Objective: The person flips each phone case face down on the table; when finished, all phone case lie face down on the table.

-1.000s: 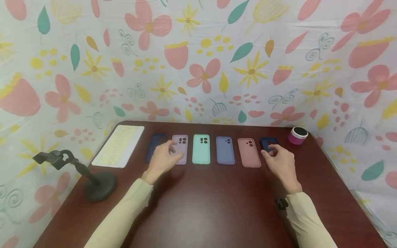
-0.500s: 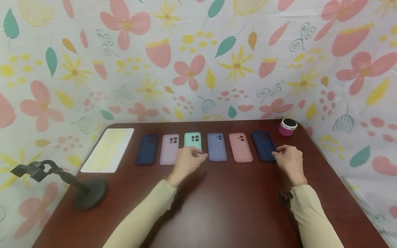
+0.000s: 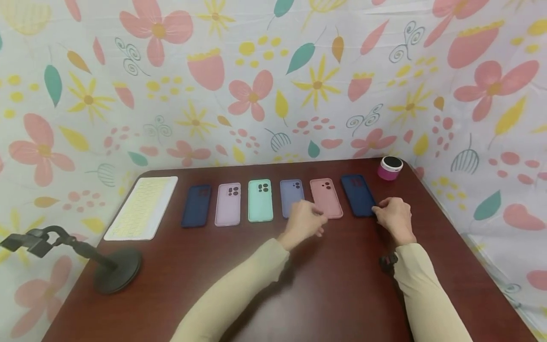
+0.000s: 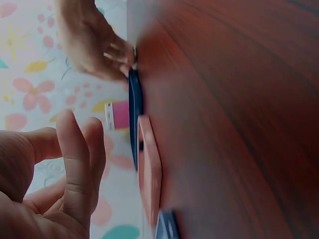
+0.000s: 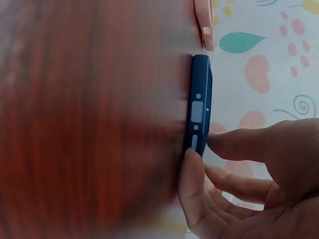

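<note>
Several phone cases lie in a row on the table. At its right end is a dark blue phone case [image 3: 358, 194], whose lower right corner my right hand [image 3: 394, 217] pinches. The right wrist view shows thumb and fingers at the bottom end of that case [image 5: 198, 89], around its cut-outs. My left hand [image 3: 302, 221] is over the table, holding nothing, with fingers loosely bent. It overlaps the lower edge of the periwinkle case [image 3: 291, 192] and is near the pink case [image 3: 326, 197]. Further left lie a mint case [image 3: 259, 202], a lilac case [image 3: 228, 205] and another dark blue case [image 3: 196, 206].
A white keyboard [image 3: 143, 209] with a yellowish key area lies at the back left. In front of it stands a black stand [image 3: 117, 270] with a bent arm. Behind the right hand is a magenta-and-white round speaker [image 3: 389, 170]. A flowered cloth [image 3: 256, 133] hangs behind the table [image 3: 273, 304].
My left hand has moved right along the row, from the lilac case past the mint one. My right hand has come down from over the right dark blue case to its lower corner.
</note>
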`<state>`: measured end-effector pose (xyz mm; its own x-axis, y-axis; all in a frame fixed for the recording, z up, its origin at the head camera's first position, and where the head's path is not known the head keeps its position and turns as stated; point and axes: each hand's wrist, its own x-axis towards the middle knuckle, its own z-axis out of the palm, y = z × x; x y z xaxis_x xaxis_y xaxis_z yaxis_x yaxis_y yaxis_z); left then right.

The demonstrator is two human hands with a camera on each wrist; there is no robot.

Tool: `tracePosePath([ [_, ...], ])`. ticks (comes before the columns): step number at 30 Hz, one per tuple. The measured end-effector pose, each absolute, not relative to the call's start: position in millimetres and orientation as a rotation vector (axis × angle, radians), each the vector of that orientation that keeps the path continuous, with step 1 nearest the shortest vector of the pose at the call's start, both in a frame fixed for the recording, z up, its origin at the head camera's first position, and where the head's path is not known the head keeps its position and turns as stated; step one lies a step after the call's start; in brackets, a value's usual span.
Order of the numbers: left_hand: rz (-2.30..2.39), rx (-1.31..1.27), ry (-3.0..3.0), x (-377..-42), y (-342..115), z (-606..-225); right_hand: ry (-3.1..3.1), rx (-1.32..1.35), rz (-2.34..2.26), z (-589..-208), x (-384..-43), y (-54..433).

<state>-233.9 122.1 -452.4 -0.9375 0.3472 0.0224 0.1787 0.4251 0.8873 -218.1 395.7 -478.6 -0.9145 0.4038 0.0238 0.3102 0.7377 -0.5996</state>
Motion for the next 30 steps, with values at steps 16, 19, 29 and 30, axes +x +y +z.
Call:
tracePosePath([
  [16, 1.131, 0.522, 2.792, -285, 236, -509, -2.826, -0.616, 0.981, -482, -234, 412],
  [19, 1.087, 0.480, 2.776, -276, 237, -491, -2.816, -0.594, 1.013, -487, -234, 415],
  [29, 0.969, 0.375, 2.790, -291, 262, -522, -2.764, -0.594, 1.033, -483, -219, 409],
  [30, 0.972, 0.370, 2.791, -291, 263, -522, -2.759, -0.608, 1.024, -476, -215, 404],
])
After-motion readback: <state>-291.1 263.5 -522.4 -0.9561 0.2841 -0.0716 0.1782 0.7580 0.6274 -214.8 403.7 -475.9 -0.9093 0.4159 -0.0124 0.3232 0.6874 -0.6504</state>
